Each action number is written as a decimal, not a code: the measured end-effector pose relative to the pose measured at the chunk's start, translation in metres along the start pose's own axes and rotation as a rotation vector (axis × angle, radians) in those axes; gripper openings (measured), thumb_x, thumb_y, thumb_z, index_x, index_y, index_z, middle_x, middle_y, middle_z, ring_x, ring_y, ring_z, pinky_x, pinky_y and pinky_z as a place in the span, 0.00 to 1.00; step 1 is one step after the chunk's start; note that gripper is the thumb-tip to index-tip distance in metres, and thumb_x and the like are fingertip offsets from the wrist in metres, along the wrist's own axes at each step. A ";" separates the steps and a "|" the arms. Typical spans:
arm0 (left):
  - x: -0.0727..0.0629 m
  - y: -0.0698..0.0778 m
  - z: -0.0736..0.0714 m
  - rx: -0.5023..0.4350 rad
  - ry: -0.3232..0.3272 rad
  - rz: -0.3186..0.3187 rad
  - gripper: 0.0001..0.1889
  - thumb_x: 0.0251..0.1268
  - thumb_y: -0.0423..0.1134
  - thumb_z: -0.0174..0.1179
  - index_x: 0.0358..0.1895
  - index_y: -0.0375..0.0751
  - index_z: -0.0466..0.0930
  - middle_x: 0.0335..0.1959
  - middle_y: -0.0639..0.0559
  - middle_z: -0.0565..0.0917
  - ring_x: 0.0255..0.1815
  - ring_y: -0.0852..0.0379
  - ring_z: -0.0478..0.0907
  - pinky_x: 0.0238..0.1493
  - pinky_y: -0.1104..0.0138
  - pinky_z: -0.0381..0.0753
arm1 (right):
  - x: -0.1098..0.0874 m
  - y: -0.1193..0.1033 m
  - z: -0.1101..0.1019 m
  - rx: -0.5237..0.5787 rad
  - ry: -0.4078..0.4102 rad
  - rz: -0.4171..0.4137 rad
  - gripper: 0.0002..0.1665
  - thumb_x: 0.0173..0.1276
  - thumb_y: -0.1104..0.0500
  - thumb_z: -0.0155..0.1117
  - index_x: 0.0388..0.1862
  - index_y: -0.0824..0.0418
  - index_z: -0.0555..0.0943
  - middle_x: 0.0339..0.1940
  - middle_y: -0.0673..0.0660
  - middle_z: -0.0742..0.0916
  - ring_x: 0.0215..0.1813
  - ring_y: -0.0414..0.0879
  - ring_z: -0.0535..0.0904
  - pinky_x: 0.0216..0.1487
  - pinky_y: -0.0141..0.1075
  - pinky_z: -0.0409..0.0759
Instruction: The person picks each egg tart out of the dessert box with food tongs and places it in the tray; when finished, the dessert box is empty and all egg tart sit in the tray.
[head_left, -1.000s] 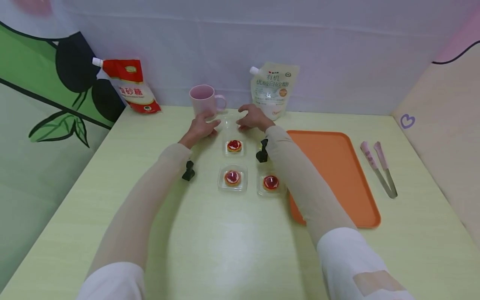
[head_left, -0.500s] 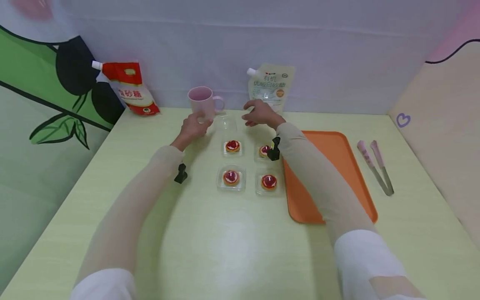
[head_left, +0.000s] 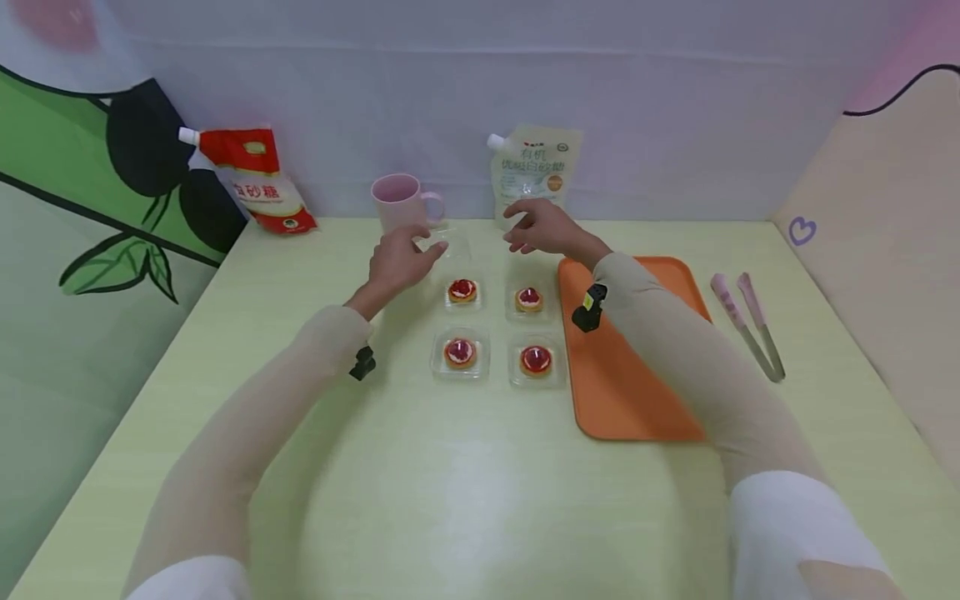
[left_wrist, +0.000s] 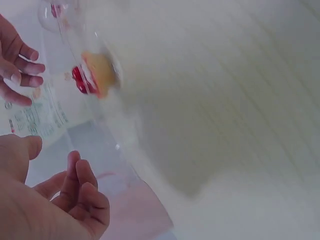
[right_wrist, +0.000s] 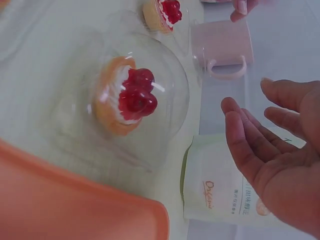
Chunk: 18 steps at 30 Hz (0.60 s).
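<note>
My left hand (head_left: 401,260) hovers with relaxed fingers in front of the pink mug (head_left: 397,200), left of a clear raised lid (head_left: 453,243). This lid stands behind the back-left fruit tart (head_left: 462,291) in its plastic box. My right hand (head_left: 546,227) holds nothing, its fingers loosely bent in front of the pale sugar pouch (head_left: 536,162). Under a clear dome sits the back-right tart (right_wrist: 125,97), nearest that hand. Closer to me are two more boxed tarts, one on the left (head_left: 460,353) and one on the right (head_left: 536,360).
An orange tray (head_left: 615,392) lies right of the boxes, partly under my right forearm. Beyond it are pink-handled tongs (head_left: 753,329). A red sugar pouch (head_left: 258,183) leans at the back left. The wall closes off the table's far edge.
Both hands have drawn apart from the raised lid. The right hand has moved right, uncovering the back-right tart. The left hand has shifted left, then slightly nearer me.
</note>
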<state>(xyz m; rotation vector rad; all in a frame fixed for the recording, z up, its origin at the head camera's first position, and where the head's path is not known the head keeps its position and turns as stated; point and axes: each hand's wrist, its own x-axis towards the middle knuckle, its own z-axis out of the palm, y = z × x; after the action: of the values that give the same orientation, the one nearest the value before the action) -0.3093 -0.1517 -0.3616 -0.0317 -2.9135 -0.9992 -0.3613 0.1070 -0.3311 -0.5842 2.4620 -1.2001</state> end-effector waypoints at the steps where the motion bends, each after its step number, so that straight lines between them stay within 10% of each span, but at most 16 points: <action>1: -0.002 0.005 0.002 0.004 -0.003 0.015 0.29 0.69 0.57 0.59 0.63 0.39 0.76 0.49 0.39 0.85 0.46 0.44 0.81 0.46 0.51 0.77 | -0.004 0.002 -0.001 -0.003 0.001 -0.006 0.27 0.75 0.60 0.59 0.70 0.64 0.69 0.58 0.72 0.83 0.56 0.63 0.83 0.59 0.51 0.80; 18: -0.001 0.054 0.048 0.236 -0.351 0.409 0.37 0.57 0.59 0.69 0.66 0.43 0.75 0.61 0.41 0.81 0.64 0.42 0.68 0.64 0.45 0.60 | -0.069 0.025 -0.004 -0.211 0.022 -0.015 0.34 0.66 0.60 0.69 0.69 0.63 0.71 0.58 0.69 0.83 0.59 0.59 0.81 0.61 0.50 0.78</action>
<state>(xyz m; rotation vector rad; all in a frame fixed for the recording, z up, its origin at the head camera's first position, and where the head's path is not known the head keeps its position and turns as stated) -0.3085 -0.0794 -0.3662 -0.8303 -3.1060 -0.6323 -0.3093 0.1588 -0.3405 -0.6495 2.6265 -0.9624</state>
